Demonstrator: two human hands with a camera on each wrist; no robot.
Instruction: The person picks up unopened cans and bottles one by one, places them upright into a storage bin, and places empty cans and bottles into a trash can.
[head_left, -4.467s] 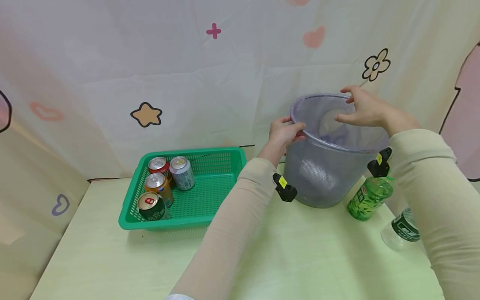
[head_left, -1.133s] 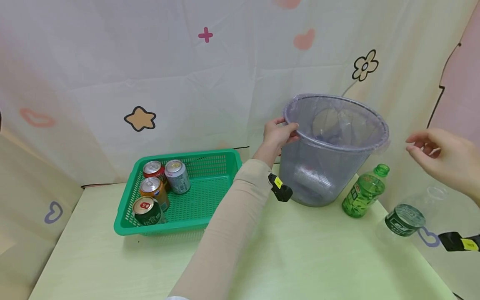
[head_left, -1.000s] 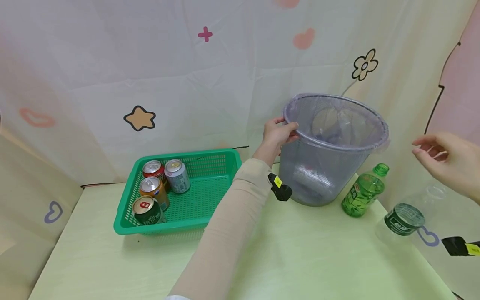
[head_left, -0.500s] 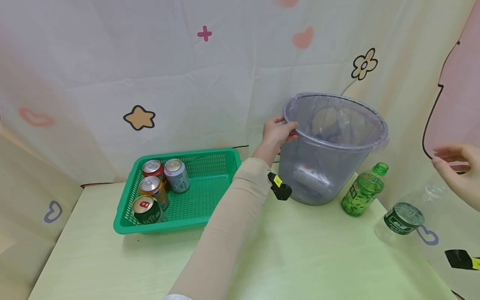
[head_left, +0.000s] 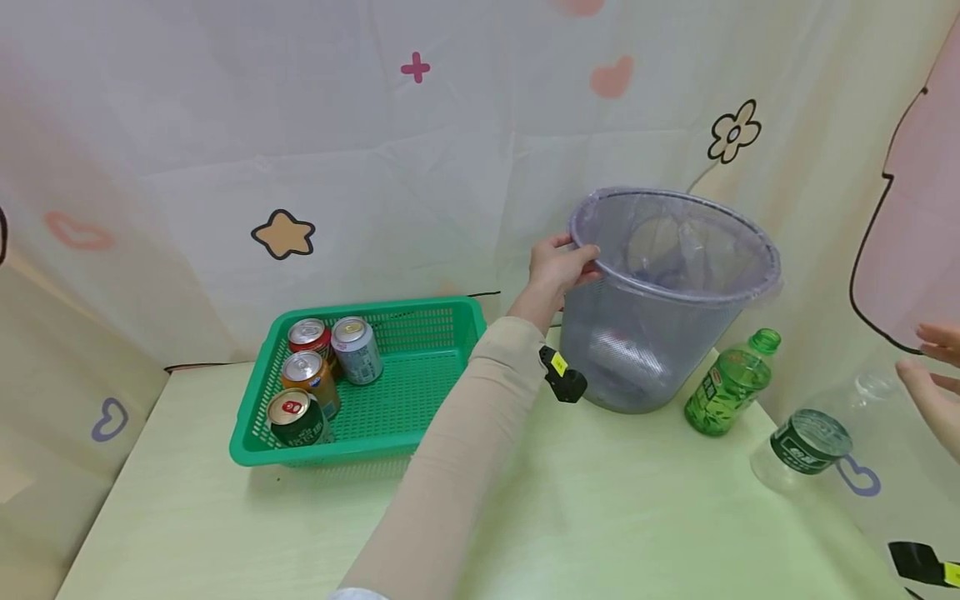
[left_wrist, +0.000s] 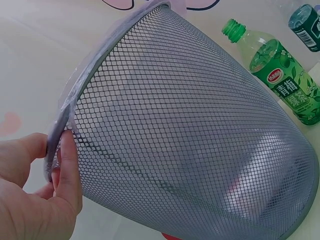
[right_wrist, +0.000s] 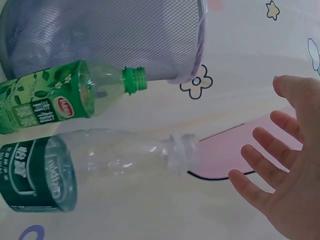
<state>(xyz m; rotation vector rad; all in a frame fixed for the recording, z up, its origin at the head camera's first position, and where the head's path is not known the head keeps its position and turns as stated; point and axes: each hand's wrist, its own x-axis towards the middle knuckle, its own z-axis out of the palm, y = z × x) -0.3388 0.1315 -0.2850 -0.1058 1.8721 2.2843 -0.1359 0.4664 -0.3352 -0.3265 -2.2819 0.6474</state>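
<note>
My left hand (head_left: 557, 271) pinches the near-left rim of a grey mesh wastebasket (head_left: 637, 342), thumb inside and fingers outside. A thin translucent bin liner (left_wrist: 75, 90) is folded over that rim and lines the inside. At the right edge of the head view, my right hand (right_wrist: 280, 155) holds nothing; in the right wrist view its fingers are spread beside the neck of a clear plastic bottle (right_wrist: 115, 155) with a dark green label. Between that bottle and the wastebasket stands a green tea bottle (head_left: 729, 385), uncapped.
On the left of the table (head_left: 615, 517) sits a green plastic basket (head_left: 420, 450) with several drink cans, among them a silver can (head_left: 357, 350) and a dark green can (head_left: 296, 419). A printed curtain (head_left: 360, 167) hangs behind. The clear bottle stands near the table's right edge.
My right hand has left the wastebasket's opening and moved right and down toward the clear bottle, its fingers spreading. The liner now folds over the right rim too. My left hand stays on the rim.
</note>
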